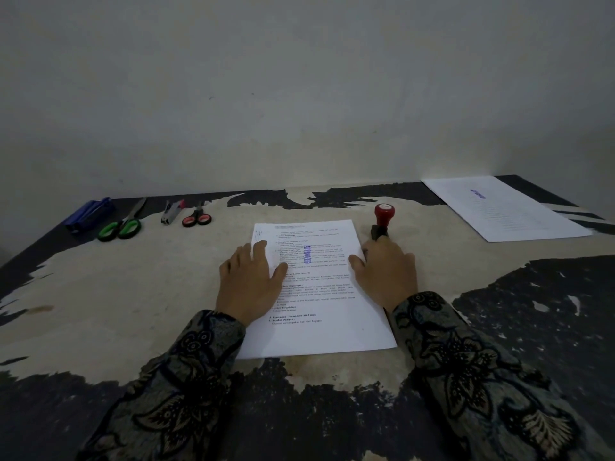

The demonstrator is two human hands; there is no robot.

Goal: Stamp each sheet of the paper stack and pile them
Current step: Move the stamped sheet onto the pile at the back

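From the head view, the paper stack (319,287) lies at the centre of the frame on the worn table (133,294), and its top sheet already carries a blue stamp mark (307,254) in its upper half — so I judge this sheet stamped but not yet moved. My left hand (248,277) rests flat on the stack's left edge, fingers straight and spread, gripping nothing. My right hand (387,274) lies at the stack's right edge with the thumb on the paper; its fingers reach toward the base of the red-topped stamp (382,221), which stands upright just beyond them, but I cannot tell whether they curl round it or merely touch it. At the upper right of the frame lies the finished pile (502,207), its top sheet showing a blue mark too — at least one sheet is done. How many sheets remain under my hands is hidden; the stack's thickness is too slight to read, and the printed text is too blurred to make out.
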